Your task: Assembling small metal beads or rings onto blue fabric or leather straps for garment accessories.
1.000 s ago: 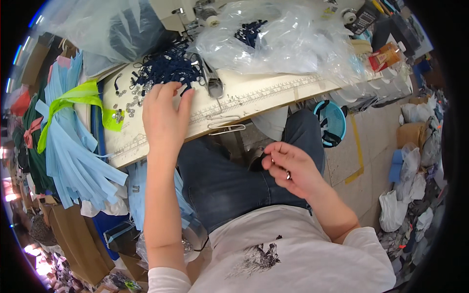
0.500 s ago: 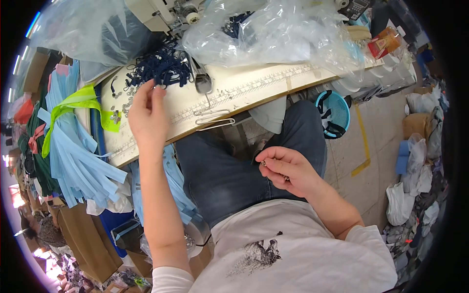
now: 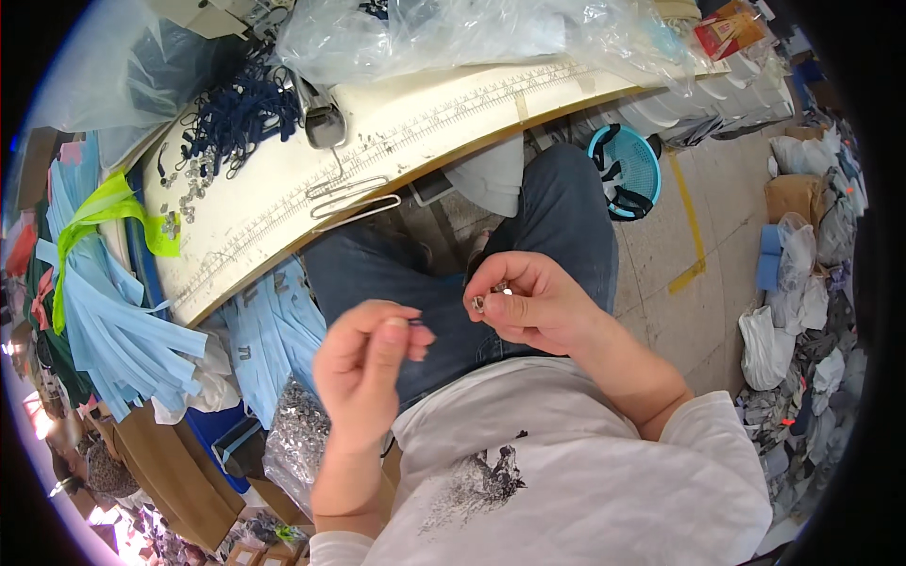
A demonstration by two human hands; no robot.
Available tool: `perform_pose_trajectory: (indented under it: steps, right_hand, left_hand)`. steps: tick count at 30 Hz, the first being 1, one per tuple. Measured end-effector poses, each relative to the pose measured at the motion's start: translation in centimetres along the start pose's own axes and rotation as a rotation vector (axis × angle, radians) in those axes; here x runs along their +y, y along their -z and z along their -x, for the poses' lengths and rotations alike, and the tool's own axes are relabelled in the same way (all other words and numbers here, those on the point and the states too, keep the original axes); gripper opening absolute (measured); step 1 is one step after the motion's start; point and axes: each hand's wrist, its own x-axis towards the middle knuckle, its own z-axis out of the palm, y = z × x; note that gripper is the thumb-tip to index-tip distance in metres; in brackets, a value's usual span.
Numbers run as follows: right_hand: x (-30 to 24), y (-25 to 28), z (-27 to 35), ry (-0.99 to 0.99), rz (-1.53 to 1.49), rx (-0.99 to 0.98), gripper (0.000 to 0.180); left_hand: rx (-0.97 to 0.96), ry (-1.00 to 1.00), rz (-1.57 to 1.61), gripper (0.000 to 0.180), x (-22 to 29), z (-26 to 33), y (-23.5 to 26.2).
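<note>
A seated person looks down over their lap, and the landmark for everything here is the long cream-coloured worktop (image 3: 283,212) with a printed ruler strip along its near edge, curving across the upper part of the view. On the far side of the worktop lie large crumpled clear plastic bags (image 3: 444,33). Hanging off its left end is a thick bundle of pale blue fabric strips (image 3: 104,321) with a bright yellow-green band (image 3: 109,209) draped over it. On the worktop's left part sits a tangled heap of dark navy cords (image 3: 241,113), with small silvery metal fittings (image 3: 184,189) scattered just beside it. Below the worktop's near edge, over blue jeans (image 3: 528,217), the right hand (image 3: 528,307) is closed around a tiny shiny metal clip (image 3: 491,297), pinched between thumb and fingertips. The left hand (image 3: 368,373), just beside it and lower, has thumb and forefinger drawn narrowly together; whether it grips anything I cannot tell. The clip looks light, hard and stiff, and likely slippery because it is smooth metal and so small. A fingertip pinch across its flat sides seems the surest hold. Being so tiny, it could easily slip into the lap.
</note>
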Motion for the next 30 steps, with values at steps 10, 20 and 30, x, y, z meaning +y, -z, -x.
perform_pose_trajectory:
  steps: [10, 20, 30]
  right_hand:
    - [-0.5, -1.3, 0.1, -0.027, 0.122, 0.082, 0.022]
    - [-0.8, -1.4, 0.0, -0.105, 0.053, 0.085, 0.020]
    - [-1.2, -1.9, 0.2, -0.092, 0.228, -0.016, 0.020]
  left_hand:
    - [-0.038, 0.082, 0.042, 0.012, -1.6, 1.3, -1.6]
    - [-0.030, 0.073, 0.061, 0.019, -1.9, 1.2, -1.3]
    - [-0.020, 0.020, 0.027, 0.017, -2.0, 1.1, -1.5]
